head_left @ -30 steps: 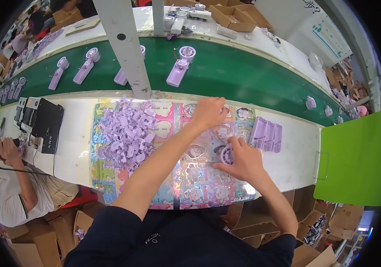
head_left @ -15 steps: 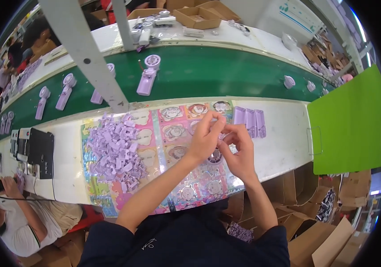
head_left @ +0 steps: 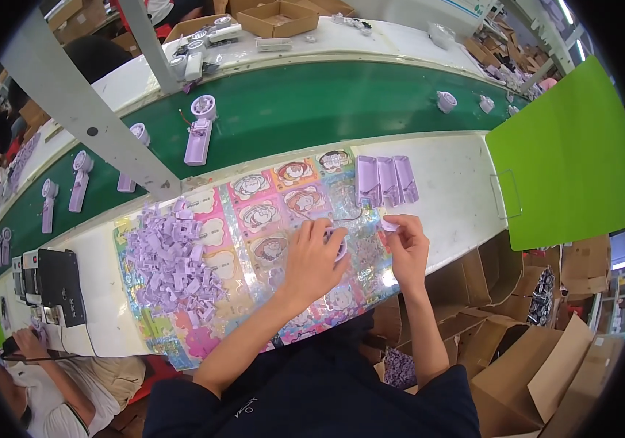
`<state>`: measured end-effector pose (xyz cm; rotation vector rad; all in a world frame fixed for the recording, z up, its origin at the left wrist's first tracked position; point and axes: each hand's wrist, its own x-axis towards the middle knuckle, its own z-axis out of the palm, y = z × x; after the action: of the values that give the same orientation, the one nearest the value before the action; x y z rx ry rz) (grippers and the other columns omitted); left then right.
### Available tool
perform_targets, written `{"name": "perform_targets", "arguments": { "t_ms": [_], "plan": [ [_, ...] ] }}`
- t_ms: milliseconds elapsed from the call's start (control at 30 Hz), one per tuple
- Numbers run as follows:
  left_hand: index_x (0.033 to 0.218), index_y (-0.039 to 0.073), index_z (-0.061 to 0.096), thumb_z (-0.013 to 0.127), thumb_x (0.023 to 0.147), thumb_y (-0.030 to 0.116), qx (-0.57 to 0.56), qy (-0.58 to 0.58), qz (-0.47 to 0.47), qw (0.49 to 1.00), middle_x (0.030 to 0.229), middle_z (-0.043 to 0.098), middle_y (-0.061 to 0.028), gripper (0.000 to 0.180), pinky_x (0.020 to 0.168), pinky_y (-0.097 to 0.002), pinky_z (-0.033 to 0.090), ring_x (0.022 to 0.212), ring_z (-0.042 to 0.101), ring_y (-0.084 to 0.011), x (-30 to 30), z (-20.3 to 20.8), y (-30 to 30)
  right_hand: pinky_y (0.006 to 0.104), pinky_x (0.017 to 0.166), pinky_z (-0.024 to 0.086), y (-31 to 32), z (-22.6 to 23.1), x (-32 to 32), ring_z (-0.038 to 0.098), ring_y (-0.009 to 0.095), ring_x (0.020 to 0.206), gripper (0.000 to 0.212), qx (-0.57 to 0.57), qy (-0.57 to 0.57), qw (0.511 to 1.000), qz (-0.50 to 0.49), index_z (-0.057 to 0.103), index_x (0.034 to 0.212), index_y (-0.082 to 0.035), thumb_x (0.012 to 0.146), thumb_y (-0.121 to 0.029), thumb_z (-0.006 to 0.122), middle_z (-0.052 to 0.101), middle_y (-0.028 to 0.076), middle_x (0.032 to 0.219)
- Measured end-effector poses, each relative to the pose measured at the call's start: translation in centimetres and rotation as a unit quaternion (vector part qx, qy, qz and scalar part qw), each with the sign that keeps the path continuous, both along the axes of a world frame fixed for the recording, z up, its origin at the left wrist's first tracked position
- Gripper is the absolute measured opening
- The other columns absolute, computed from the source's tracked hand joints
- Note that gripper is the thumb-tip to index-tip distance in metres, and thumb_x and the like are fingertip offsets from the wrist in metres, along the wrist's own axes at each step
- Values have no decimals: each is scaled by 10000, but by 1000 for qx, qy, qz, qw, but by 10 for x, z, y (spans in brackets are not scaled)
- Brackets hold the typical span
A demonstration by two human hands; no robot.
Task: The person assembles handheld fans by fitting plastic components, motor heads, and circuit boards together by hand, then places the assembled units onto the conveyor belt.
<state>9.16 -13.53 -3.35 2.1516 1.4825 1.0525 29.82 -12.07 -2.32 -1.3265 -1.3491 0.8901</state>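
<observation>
My left hand [head_left: 314, 261] is curled around a round lilac fan head [head_left: 341, 247] on the printed plastic mat, its fingers hiding most of it. A thin dark wire [head_left: 350, 217] curves beside the fan head. To the right, my right hand [head_left: 409, 252] pinches a small lilac plastic piece [head_left: 389, 225] between thumb and fingers. Lilac handle shells [head_left: 387, 181] lie side by side beyond my right hand. On the left of the mat [head_left: 254, 274] is a heap of small lilac plastic parts [head_left: 170, 263].
A green conveyor belt [head_left: 290, 106] runs behind the table, carrying lilac handheld fans [head_left: 198, 139] and loose fan heads [head_left: 446, 101]. A white post [head_left: 93, 109] rises at the left. Green panel [head_left: 561, 160] at right; cardboard boxes [head_left: 517, 365] below; another person sits at lower left.
My hands, close together before, have moved apart. The left has lowered onto the fan head; the right now shows the small lilac piece away from it. The whole view has shifted somewhat.
</observation>
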Motion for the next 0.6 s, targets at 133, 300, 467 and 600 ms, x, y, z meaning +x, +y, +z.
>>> {"name": "perform_targets", "arguments": {
  "t_ms": [133, 300, 467, 600],
  "plan": [
    [1035, 90, 682, 694, 692, 87, 8, 32, -54, 998, 1139, 601, -107, 344, 932, -445, 449, 1119, 563, -318, -27, 3, -6, 252, 788, 519, -6, -22, -1, 619, 171, 934, 254, 80, -113, 989, -43, 713, 1073, -17, 848, 89, 664, 571, 104, 1129],
    [992, 94, 677, 676, 636, 28, -21, -13, -85, 996, 1107, 651, -88, 362, 940, -427, 452, 1107, 608, -303, -61, 1, -8, 384, 896, 535, -21, -35, -11, 639, 302, 1060, 271, 72, -222, 972, -31, 699, 1069, -2, 806, -13, 766, 598, 148, 1173],
    [1106, 55, 628, 606, 629, -25, -26, -71, -62, 995, 1165, 633, -120, 484, 998, -456, 439, 1147, 590, -351, -59, -5, -12, 385, 899, 537, -22, -32, -23, 655, 296, 1044, 286, 76, -173, 982, -8, 680, 1053, 4, 803, -49, 809, 658, 139, 1170],
    [1257, 47, 550, 596, 615, -53, -28, -62, -30, 997, 1308, 594, -177, 651, 1019, -473, 445, 1186, 570, -413, -59, -8, -14, 367, 933, 544, -18, -6, -53, 674, 297, 1100, 338, 43, -70, 987, 136, 684, 1118, 4, 805, -24, 808, 694, 154, 1192]
  ]
}}
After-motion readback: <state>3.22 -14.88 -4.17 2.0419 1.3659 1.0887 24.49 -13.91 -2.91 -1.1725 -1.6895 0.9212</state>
